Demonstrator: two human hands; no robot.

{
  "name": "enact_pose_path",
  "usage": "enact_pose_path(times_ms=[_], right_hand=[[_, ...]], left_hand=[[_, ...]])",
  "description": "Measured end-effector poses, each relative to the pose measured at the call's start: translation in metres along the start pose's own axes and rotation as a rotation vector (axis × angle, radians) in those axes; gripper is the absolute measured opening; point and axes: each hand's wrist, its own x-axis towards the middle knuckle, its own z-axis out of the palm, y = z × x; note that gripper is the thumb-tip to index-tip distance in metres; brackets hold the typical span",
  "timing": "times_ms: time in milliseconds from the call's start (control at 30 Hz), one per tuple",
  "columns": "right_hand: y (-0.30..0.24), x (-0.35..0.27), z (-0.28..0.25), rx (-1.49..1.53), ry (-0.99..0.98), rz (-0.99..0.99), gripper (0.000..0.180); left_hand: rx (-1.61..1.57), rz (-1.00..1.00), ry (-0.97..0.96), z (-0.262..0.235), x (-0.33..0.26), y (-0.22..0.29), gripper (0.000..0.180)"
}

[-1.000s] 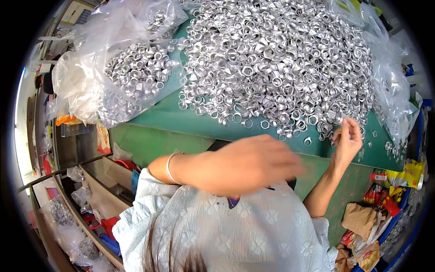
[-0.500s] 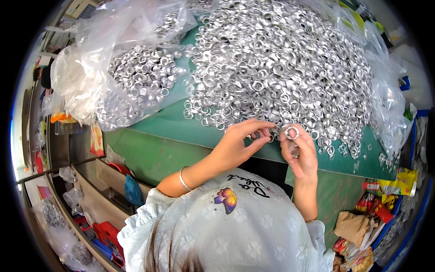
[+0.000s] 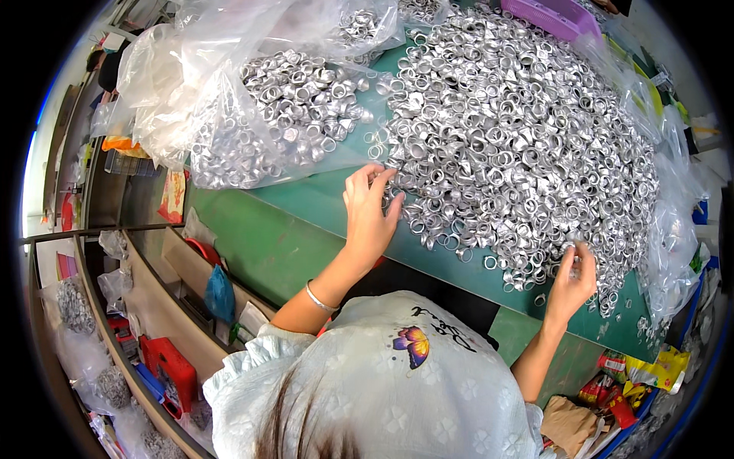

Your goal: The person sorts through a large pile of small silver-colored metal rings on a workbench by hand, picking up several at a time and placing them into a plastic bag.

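A broad heap of silvery metal rings (image 3: 520,153) covers much of the green tabletop (image 3: 306,206). At the heap's left front edge is my left hand (image 3: 369,214), thumb and forefinger apart, fingertips beside loose rings; I see nothing held in it. My right hand (image 3: 573,284) is at the right front of the heap, its thumb and fingers closed around a small metal ring at the fingertips. Other rings lie close behind these fingers, so the grip is partly hard to make out. A clear plastic bag (image 3: 222,99) with more rings lies left of the heap.
A purple basket (image 3: 554,17) stands behind the heap. Clear plastic sheeting (image 3: 677,206) hangs along the right side. Open drawers with a red case (image 3: 170,375) and a blue bag (image 3: 219,294) are at the left. Snack packets (image 3: 661,367) and a brown paper bag (image 3: 569,424) sit lower right.
My hands were close together at the heap's front, with rings in the right one. They have parted, left hand to the left, right hand rightward onto the heap. The view has shifted.
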Motion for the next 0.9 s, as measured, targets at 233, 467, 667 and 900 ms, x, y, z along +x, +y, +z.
enact_pose_path(times_ms=[233,467,667,900], right_hand=[[0.014,0.001,-0.003,-0.094,-0.054,-0.080,0.012],[0.023,-0.010,-0.018,0.639,-0.143,0.498,0.015],[0.030,0.006,-0.048,0.808,-0.089,0.660,0.025],[0.103,0.112,-0.120,0.456,0.231,0.341,0.022]], left_hand=[[-0.011,0.090,-0.064,0.006,-0.005,-0.019,0.045],[-0.021,0.066,0.007,0.006,-0.008,-0.010,0.032],[-0.120,0.029,0.036,0.013,-0.009,-0.014,0.034],[-0.080,0.060,0.091,0.015,-0.014,-0.016,0.036]])
